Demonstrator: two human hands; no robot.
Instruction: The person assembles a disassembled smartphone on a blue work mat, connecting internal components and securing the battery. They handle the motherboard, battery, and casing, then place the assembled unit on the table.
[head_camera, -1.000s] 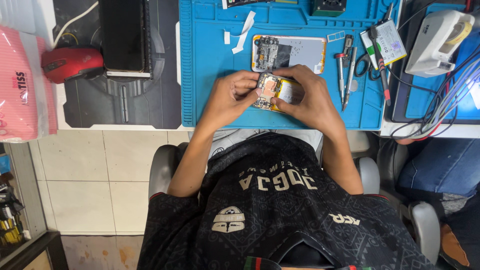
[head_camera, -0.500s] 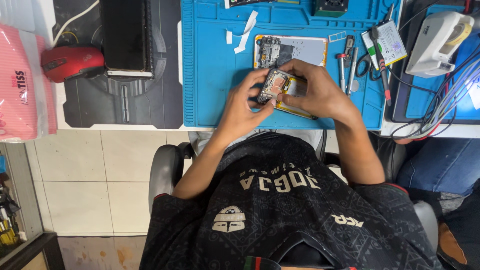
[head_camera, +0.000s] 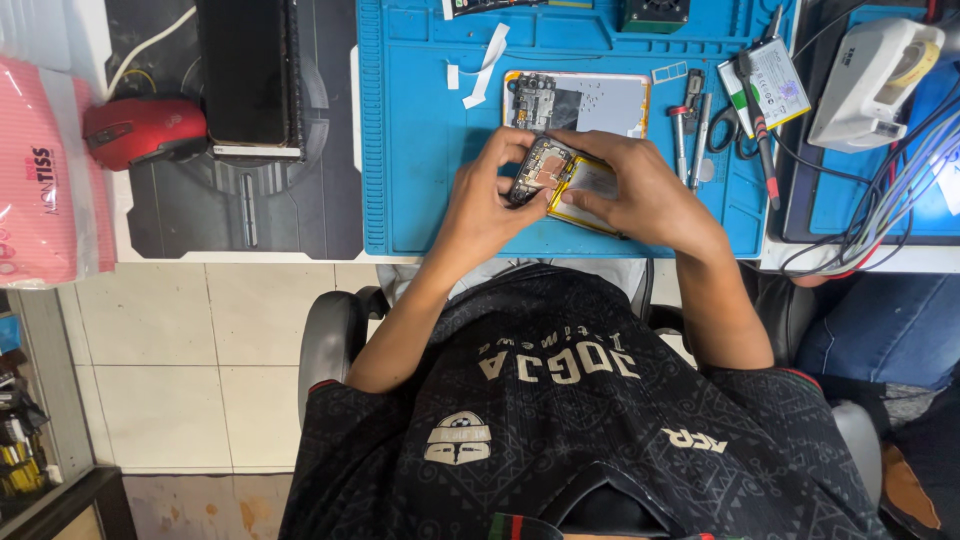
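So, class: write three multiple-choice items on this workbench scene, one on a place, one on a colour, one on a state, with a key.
1. Where does the mouse lie?
A. on the blue mat
B. left of the blue mat
C. on the floor

2. What colour is the mouse?
A. red
B. green
C. white

3. How is the opened phone held?
A. lying untouched
B. in one hand
C. in both hands

Key: 1 B, it lies on the black pad beside the blue mat. 2 A, its shell is red. 3 C, left hand and right hand both grip it.
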